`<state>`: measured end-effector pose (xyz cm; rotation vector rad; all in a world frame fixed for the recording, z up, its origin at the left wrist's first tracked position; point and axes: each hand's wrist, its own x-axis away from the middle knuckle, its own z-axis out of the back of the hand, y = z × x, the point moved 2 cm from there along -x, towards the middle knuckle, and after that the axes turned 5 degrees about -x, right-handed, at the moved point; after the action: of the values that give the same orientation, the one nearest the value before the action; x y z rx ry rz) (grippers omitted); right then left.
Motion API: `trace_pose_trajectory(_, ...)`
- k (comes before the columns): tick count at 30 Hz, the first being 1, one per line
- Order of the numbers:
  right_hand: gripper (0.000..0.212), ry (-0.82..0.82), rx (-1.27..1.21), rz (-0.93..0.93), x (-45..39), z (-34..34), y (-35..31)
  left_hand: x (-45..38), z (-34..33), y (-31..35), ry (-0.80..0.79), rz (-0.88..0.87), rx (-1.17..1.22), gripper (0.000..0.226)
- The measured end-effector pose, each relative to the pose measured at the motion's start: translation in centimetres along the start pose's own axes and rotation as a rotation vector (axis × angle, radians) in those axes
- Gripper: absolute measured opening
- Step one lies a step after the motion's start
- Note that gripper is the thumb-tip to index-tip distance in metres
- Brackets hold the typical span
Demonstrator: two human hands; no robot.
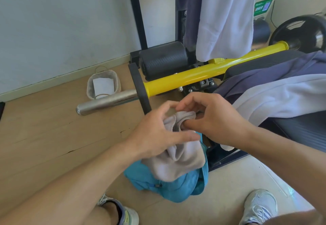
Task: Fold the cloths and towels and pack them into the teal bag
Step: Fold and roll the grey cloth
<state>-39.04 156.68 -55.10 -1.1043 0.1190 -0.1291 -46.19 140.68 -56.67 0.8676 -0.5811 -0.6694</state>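
Wooden floor (53, 136), gym bench behind; both hands, left (155, 133) and right (211, 119), pinch a beige cloth (176, 163) above the teal bag (169, 186). Soft, limp, light: best gripped by corners.

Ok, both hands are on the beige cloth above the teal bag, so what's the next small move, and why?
Probably lower the bunched beige terry cloth into the crumpled teal fabric bag. The left hand and right hand both pinch its gathered top, and it already hangs right over the bag. Whether the bag's mouth is open is hidden, so one hand's grip may need to part it first.
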Motion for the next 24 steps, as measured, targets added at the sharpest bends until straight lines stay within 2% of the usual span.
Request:
trace_pose_trajectory(1, 0.036, -0.016, -0.019, 0.010, 0.1, -0.1, 0.0, 0.0, -0.2, -0.1, 0.019, -0.024, -0.071, 0.051)
trace_pose_trajectory(5, 0.036, -0.022, -0.109, 0.028, 0.3, 0.1, 0.2, -0.5, 0.3, -1.2, 0.262, -0.072, -0.170, 0.019)
trace_pose_trajectory(8, 0.032, 0.021, -0.173, -0.065, 0.0, 0.5, 0.6, -0.6, 0.7, -1.3, 0.330, -0.094, -0.188, 0.020)
trace_pose_trajectory(11, 0.016, -0.038, -0.354, -0.250, -0.1, 0.3, 0.8, -0.4, 0.7, -1.0, 0.336, -0.100, -0.191, 0.019)
trace_pose_trajectory(13, 0.019, -0.071, -0.389, -0.302, -0.2, 0.3, 0.9, -0.4, 0.5, -1.1, 0.331, -0.105, -0.190, 0.017)
trace_pose_trajectory(20, 0.016, -0.076, -0.351, -0.241, -0.2, 0.3, 0.6, -0.7, 0.7, -1.3, 0.301, -0.099, -0.172, 0.015)
trace_pose_trajectory(24, 0.015, -0.023, -0.350, -0.257, 0.0, 0.1, 0.6, -0.5, 0.7, -1.3, 0.307, -0.108, -0.183, 0.015)
